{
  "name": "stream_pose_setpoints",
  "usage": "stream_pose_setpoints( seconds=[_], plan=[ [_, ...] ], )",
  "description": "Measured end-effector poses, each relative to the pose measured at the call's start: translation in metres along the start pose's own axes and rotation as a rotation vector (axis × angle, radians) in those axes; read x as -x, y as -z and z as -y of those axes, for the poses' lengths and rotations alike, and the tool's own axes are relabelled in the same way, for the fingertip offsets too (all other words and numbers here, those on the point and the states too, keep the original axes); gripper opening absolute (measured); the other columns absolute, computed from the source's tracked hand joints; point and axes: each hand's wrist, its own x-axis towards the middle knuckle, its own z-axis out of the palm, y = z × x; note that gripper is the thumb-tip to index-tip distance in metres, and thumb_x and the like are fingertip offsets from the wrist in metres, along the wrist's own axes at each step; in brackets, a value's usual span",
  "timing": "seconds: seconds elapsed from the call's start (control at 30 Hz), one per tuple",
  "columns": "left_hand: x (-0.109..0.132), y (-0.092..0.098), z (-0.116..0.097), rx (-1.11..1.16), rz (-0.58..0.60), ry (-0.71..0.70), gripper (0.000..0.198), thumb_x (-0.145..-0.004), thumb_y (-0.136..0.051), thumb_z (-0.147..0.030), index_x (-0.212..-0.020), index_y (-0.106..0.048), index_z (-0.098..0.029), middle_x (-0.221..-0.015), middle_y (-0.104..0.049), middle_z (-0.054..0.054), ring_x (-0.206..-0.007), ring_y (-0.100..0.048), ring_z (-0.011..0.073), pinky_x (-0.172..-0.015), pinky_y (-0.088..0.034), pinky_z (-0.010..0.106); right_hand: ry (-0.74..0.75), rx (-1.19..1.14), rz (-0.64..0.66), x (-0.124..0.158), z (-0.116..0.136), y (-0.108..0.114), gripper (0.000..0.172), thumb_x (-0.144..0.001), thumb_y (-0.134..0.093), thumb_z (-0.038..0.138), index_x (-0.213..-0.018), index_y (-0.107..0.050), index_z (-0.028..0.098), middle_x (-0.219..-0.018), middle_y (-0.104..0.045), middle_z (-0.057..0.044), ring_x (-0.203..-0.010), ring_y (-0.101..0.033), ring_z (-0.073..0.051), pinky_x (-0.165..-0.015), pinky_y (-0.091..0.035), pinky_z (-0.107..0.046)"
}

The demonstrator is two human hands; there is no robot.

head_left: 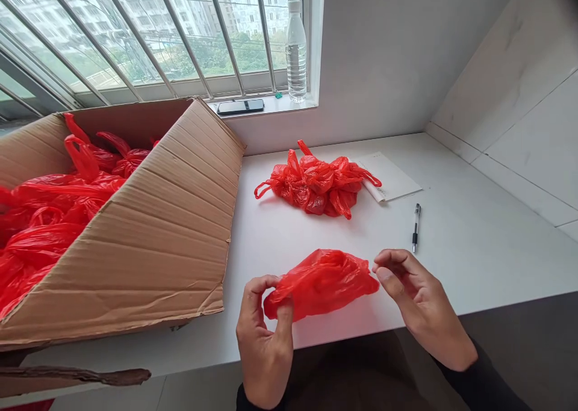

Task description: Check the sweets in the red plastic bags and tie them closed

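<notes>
One red plastic bag (pixel 323 284) in hand at the near edge of a white tabletop (pixel 460 242)

Head view. The bag is located at the front of the tabletop, lying crumpled between the two hands. The left hand (pixel 266 345) pinches its left end, thumb on the near side and fingers behind. The right hand (pixel 419 302) is at the opposite end, its thumb and fingertips curved with a small gap between them; nothing is seen held there, and whether it touches the film cannot be told.

Handling assessment: thin film, judged light, limp and rather slippery, liable to tear if pulled hard. Sound holding points would be the gathered left end and the right-hand corner, taken with flat fingertips. Any contents cannot be determined.

Containers: a cardboard box (pixel 171 230), left, is heaped with red plastic bags (pixel 49 248), some showing loop handles. Farther back on the tabletop lies a cluster of bunched bags (pixel 316 185), apparently filled, contents not identifiable. On the windowsill (pixel 271 103), a clear plastic bottle (pixel 296 68) stands upright, capped, partly filled with clear liquid.
</notes>
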Motion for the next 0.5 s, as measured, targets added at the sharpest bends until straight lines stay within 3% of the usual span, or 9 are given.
stream_pose_setpoints(
  seconds=[0.1,0.2,0.27,0.4,0.5],
  plan=[
    [0.001,-0.004,-0.015,-0.003,0.031,-0.022,0.024,-0.086,-0.066,-0.021,-0.108,-0.058,-0.027,-0.102,-0.062,0.001,-0.093,-0.063,0.0181,-0.079,-0.053,0.027,0.009,0.079,0.095,-0.003,0.007,-0.005,0.038,-0.096,-0.058,0.05,-0.13,-0.053,0.033,-0.114,-0.059,-0.001,-0.108,-0.055,-0.02,-0.097,-0.043,-0.033],
    [0.0,-0.006,-0.025,-0.008,0.046,-0.026,0.022,-0.083,-0.072,-0.022,-0.101,-0.06,-0.026,-0.097,-0.063,0.0,-0.087,-0.063,0.0171,-0.077,-0.052,0.026,0.017,0.145,0.143,-0.005,0.016,-0.009,0.023,-0.097,-0.057,0.048,-0.108,-0.062,0.029,-0.099,-0.058,-0.001,-0.096,-0.054,-0.019,-0.088,-0.043,-0.033],
    [-0.001,-0.005,-0.025,0.0,0.01,-0.005,0.014,-0.085,-0.07,-0.022,-0.095,-0.061,-0.025,-0.092,-0.061,0.0,-0.086,-0.062,0.0166,-0.074,-0.05,0.025,0.011,0.117,0.11,-0.004,0.019,-0.009,0.021,-0.099,-0.055,0.047,-0.095,-0.061,0.027,-0.092,-0.057,0.0,-0.089,-0.054,-0.018,-0.083,-0.043,-0.032],
    [-0.002,0.001,-0.02,0.057,-0.125,0.04,0.01,-0.089,-0.066,-0.024,-0.094,-0.057,-0.025,-0.092,-0.059,0.0,-0.087,-0.06,0.0154,-0.075,-0.049,0.024,0.002,0.002,-0.01,0.001,0.016,-0.002,0.018,-0.101,-0.051,0.045,-0.1,-0.055,0.028,-0.095,-0.057,0.001,-0.089,-0.056,-0.017,-0.082,-0.046,-0.029],
    [-0.003,0.002,-0.021,0.103,-0.178,0.075,0.013,-0.089,-0.066,-0.027,-0.097,-0.056,-0.025,-0.095,-0.058,0.0,-0.088,-0.061,0.0156,-0.076,-0.051,0.024,0.017,-0.016,-0.026,0.006,0.013,0.0,0.015,-0.101,-0.051,0.043,-0.1,-0.052,0.028,-0.097,-0.057,0.001,-0.088,-0.056,-0.015,-0.079,-0.047,-0.027]
  ],
)
